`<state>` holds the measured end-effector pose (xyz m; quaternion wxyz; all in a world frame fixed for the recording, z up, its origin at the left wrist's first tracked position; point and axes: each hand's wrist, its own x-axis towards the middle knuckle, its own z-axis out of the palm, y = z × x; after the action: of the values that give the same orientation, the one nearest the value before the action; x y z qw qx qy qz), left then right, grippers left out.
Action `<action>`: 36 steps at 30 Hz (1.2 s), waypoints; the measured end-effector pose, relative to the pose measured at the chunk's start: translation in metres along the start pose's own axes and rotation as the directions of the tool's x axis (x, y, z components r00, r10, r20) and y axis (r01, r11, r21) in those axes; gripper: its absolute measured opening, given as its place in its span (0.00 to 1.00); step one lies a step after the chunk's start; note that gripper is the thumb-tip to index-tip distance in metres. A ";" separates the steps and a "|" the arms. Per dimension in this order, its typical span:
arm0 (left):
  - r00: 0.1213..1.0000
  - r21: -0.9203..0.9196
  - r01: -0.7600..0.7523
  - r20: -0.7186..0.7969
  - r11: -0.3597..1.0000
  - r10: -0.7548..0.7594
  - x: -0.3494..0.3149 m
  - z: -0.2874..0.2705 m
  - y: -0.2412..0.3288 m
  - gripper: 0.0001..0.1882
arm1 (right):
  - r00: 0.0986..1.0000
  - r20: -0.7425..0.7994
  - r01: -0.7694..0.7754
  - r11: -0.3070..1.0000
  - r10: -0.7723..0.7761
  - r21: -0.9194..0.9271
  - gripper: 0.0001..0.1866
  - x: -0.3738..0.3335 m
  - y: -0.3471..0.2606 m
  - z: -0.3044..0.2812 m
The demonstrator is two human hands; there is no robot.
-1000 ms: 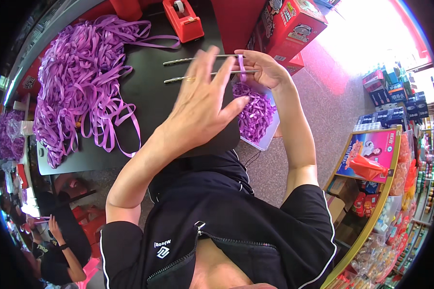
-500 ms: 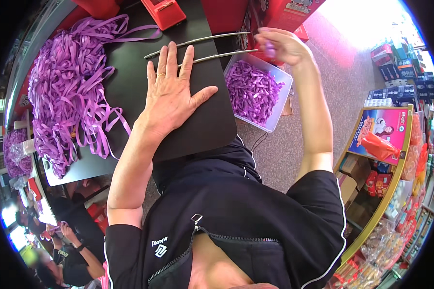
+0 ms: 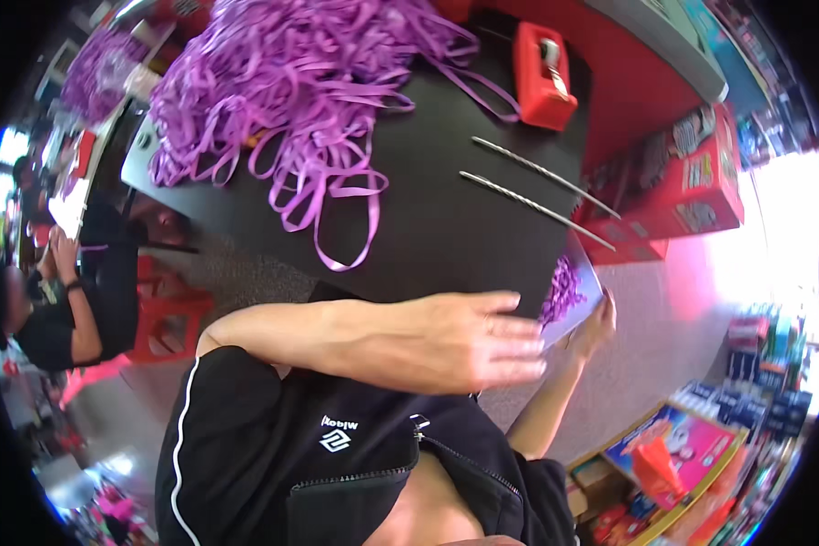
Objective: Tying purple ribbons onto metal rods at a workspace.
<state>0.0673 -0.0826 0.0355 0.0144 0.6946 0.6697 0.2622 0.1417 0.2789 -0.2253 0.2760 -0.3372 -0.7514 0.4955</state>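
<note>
My left hand (image 3: 496,350) reaches across my lap toward a clear plastic box (image 3: 566,320), its fingers stretched out, slightly blurred and empty. At the box's outer right side, my right hand (image 3: 599,323) grips the rim; some of its fingers are hidden. Inside the box lies a heap of short purple ribbon pieces (image 3: 564,289). The table edge and my left hand cover part of the box. Two thin twisted metal rods (image 3: 537,205) lie side by side on the black tabletop (image 3: 428,241), their ends jutting past its right edge.
A big tangle of purple ribbon (image 3: 282,82) covers the table's far left. A red tape dispenser (image 3: 544,77) stands at the far right, with red boxes (image 3: 682,182) beyond. At left, a co-worker (image 3: 68,309) sits near a red stool (image 3: 168,318). Shelved goods (image 3: 673,446) stand lower right.
My view has turned, so the table appears farther right. My left hand has left the tabletop and swung toward the box. My right hand has come down from the rod ends to the box's side.
</note>
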 end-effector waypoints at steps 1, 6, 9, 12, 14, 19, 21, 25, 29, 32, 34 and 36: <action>0.997 -0.088 0.007 -0.073 0.996 -0.014 -0.014 -0.004 0.004 0.21 | 0.992 -0.088 0.086 0.993 -0.093 -0.081 0.15 -0.013 -0.046 -0.002; 0.751 -0.387 0.191 -0.534 0.902 -0.388 -0.091 -0.025 0.022 0.09 | 0.850 -0.276 0.419 0.894 -0.448 -0.159 0.13 -0.055 -0.184 -0.004; 0.543 -0.259 0.471 -0.668 0.843 -0.509 -0.133 -0.033 0.025 0.09 | 0.799 0.135 0.598 0.797 -0.586 -0.079 0.10 -0.072 -0.252 0.010; 0.379 -0.135 0.635 -0.803 0.760 -0.459 -0.159 -0.033 0.020 0.11 | 0.466 0.638 0.717 0.684 -0.613 0.134 0.09 -0.091 -0.320 0.044; 0.337 -0.077 0.677 -0.852 0.732 -0.401 -0.176 -0.027 0.019 0.11 | 0.251 0.749 0.797 0.570 -0.613 0.199 0.10 -0.106 -0.351 0.082; 0.265 -0.129 0.670 -0.878 0.731 -0.399 -0.205 -0.014 0.028 0.10 | 0.283 0.846 0.735 0.669 -0.451 0.111 0.13 -0.103 -0.377 0.192; 0.266 -0.135 0.655 -0.879 0.744 -0.394 -0.214 -0.010 0.029 0.09 | 0.349 0.861 0.737 0.676 -0.369 -0.009 0.16 -0.097 -0.377 0.224; 0.206 -0.160 0.707 -0.884 0.688 -0.418 -0.237 -0.006 0.041 0.09 | 0.318 0.913 0.750 0.657 -0.257 -0.076 0.18 -0.102 -0.373 0.262; 0.123 -0.225 0.748 -0.877 0.625 -0.464 -0.257 0.003 0.052 0.09 | 0.280 0.857 0.593 0.780 -0.432 0.199 0.13 -0.112 -0.392 0.242; 0.084 -0.295 0.735 -0.854 0.610 -0.514 -0.260 0.013 0.055 0.10 | 0.376 0.834 -0.149 0.861 -0.405 0.486 0.09 -0.120 -0.419 0.189; 0.123 -0.297 0.694 -0.849 0.656 -0.514 -0.252 0.017 0.052 0.11 | 0.272 0.805 -0.189 0.791 -0.527 0.582 0.08 -0.099 -0.424 0.142; 0.169 -0.294 0.654 -0.842 0.697 -0.513 -0.237 0.017 0.050 0.12 | 0.303 0.700 -0.159 0.690 -0.646 0.706 0.08 -0.105 -0.429 0.106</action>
<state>0.1279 -0.3042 -0.0422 -0.2831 0.1372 0.8014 0.5087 0.0267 0.0170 0.1280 -0.0220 0.2605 -0.5809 0.7709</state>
